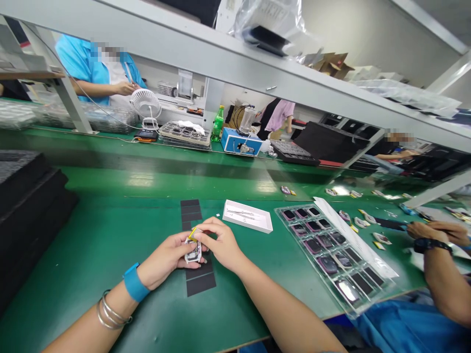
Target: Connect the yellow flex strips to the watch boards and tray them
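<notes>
My left hand cradles a small white watch-like part from below, fingers curled round it. My right hand pinches a yellow tab at the top of the same part. Both hands hover just above a strip of black pads lying on the green bench. A blue band and metal bangles sit on my left wrist.
A white tray with thin tools lies just beyond my hands. A clear tray of several dark screen parts sits to the right. A co-worker's arm with a black watch reaches in at far right. Black foam trays are stacked at left.
</notes>
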`<state>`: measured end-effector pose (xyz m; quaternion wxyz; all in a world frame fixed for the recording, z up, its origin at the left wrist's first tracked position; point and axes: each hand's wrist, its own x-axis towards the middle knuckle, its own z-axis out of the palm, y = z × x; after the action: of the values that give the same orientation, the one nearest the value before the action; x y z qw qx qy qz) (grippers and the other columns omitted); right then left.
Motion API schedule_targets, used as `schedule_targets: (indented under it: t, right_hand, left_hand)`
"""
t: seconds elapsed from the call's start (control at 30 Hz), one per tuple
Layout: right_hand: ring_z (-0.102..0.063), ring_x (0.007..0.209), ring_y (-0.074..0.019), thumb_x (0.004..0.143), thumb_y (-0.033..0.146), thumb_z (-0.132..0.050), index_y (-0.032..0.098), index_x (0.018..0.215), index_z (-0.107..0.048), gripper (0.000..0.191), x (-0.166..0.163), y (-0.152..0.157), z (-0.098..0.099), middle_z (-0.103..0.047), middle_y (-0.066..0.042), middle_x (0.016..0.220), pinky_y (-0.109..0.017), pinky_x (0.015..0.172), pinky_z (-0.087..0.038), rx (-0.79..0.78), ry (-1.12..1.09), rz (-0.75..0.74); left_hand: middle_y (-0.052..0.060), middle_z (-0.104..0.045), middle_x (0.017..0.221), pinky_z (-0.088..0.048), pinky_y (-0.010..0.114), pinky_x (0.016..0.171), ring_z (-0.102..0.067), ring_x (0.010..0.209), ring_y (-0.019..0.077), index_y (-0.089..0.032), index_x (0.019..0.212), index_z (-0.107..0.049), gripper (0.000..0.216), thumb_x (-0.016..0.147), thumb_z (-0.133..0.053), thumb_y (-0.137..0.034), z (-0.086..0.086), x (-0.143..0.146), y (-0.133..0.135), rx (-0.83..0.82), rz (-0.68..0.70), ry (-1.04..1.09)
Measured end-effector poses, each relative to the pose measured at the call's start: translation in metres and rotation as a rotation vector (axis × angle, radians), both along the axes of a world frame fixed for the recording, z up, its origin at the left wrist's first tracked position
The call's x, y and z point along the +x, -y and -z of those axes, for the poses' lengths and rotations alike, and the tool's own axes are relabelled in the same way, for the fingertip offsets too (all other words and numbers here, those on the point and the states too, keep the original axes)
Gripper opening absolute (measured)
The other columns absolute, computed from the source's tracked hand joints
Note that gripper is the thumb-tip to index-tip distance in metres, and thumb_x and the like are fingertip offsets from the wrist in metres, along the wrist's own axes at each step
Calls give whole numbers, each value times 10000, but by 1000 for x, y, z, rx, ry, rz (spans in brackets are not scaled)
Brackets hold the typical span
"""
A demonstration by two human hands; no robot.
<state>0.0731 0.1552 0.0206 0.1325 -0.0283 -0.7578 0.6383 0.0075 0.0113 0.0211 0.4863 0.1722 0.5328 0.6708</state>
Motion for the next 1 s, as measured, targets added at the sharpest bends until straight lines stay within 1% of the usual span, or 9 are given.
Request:
schedule_targets:
  t: [0.13,0.23,0.33,0.4,0.53,0.67,0.8,0.9,1.0]
  right_hand:
    - [-535,681,-110,772,318,-619,178,885,-669,187,-3,1,6,-516,-39,882,-205,505,-500,35,-10,8]
    - [-550,811,-140,775,253,-607,199,1014,-615,245,-4,1,9,-550,-43,939,-255,658,-507,140,-72,68]
    - [-531,915,-155,766,161,-587,210,968,-590,207,0,1,6,-556,-35,967,-313,828,-454,343,-184,127]
    - [-512,954,-167,744,118,-584,208,854,-600,143,4,2,3,-544,-35,978,-332,870,-427,516,-246,82]
    - [-466,1017,-197,727,140,-622,210,844,-610,137,9,5,0,-524,-49,1070,-355,878,-405,846,-268,-18]
    - [-450,1014,-216,768,163,-607,189,826,-594,64,7,6,2,-529,-63,1100,-374,849,-397,1028,-250,-38]
    - [-453,1005,-216,768,162,-618,189,806,-593,53,6,7,2,-536,-66,1062,-381,852,-392,1020,-224,-31]
    - [-474,993,-185,745,176,-658,204,877,-588,152,7,3,-1,-531,-46,1032,-338,870,-402,807,-187,-24]
    - [-504,943,-152,759,126,-625,197,840,-598,111,7,-3,-1,-538,-23,946,-305,877,-403,656,-101,27]
  left_hand:
    - [76,-654,845,-521,297,657,-643,752,194,-146,946,-620,263,740,-649,-308,4,-1,0,-17,-27,-26]
    - [66,-658,815,-524,303,658,-642,747,194,-149,965,-620,298,721,-665,-314,5,-2,-1,-33,-62,-23]
    - [53,-662,790,-529,315,664,-629,733,184,-152,1001,-618,354,696,-682,-321,5,-4,-2,-42,-142,-28]
    - [47,-666,788,-529,321,667,-616,719,175,-150,1018,-618,384,683,-687,-326,7,-6,-2,-31,-206,-48]
    - [44,-679,811,-514,324,682,-612,744,190,-152,1057,-604,420,684,-672,-335,14,-10,-2,-2,-274,-119]
    - [55,-690,859,-491,296,680,-610,757,194,-143,1019,-626,380,691,-654,-333,19,-9,-4,1,-304,-229]
    - [63,-691,893,-487,295,700,-615,777,199,-138,1006,-625,375,688,-654,-335,20,-8,-6,-7,-340,-233]
    - [63,-693,856,-497,315,719,-625,775,204,-135,1030,-598,416,675,-668,-341,16,-12,-4,-6,-384,-120]
    - [60,-691,799,-499,350,769,-632,782,209,-131,1037,-576,415,679,-666,-322,10,-17,1,10,-437,-45]
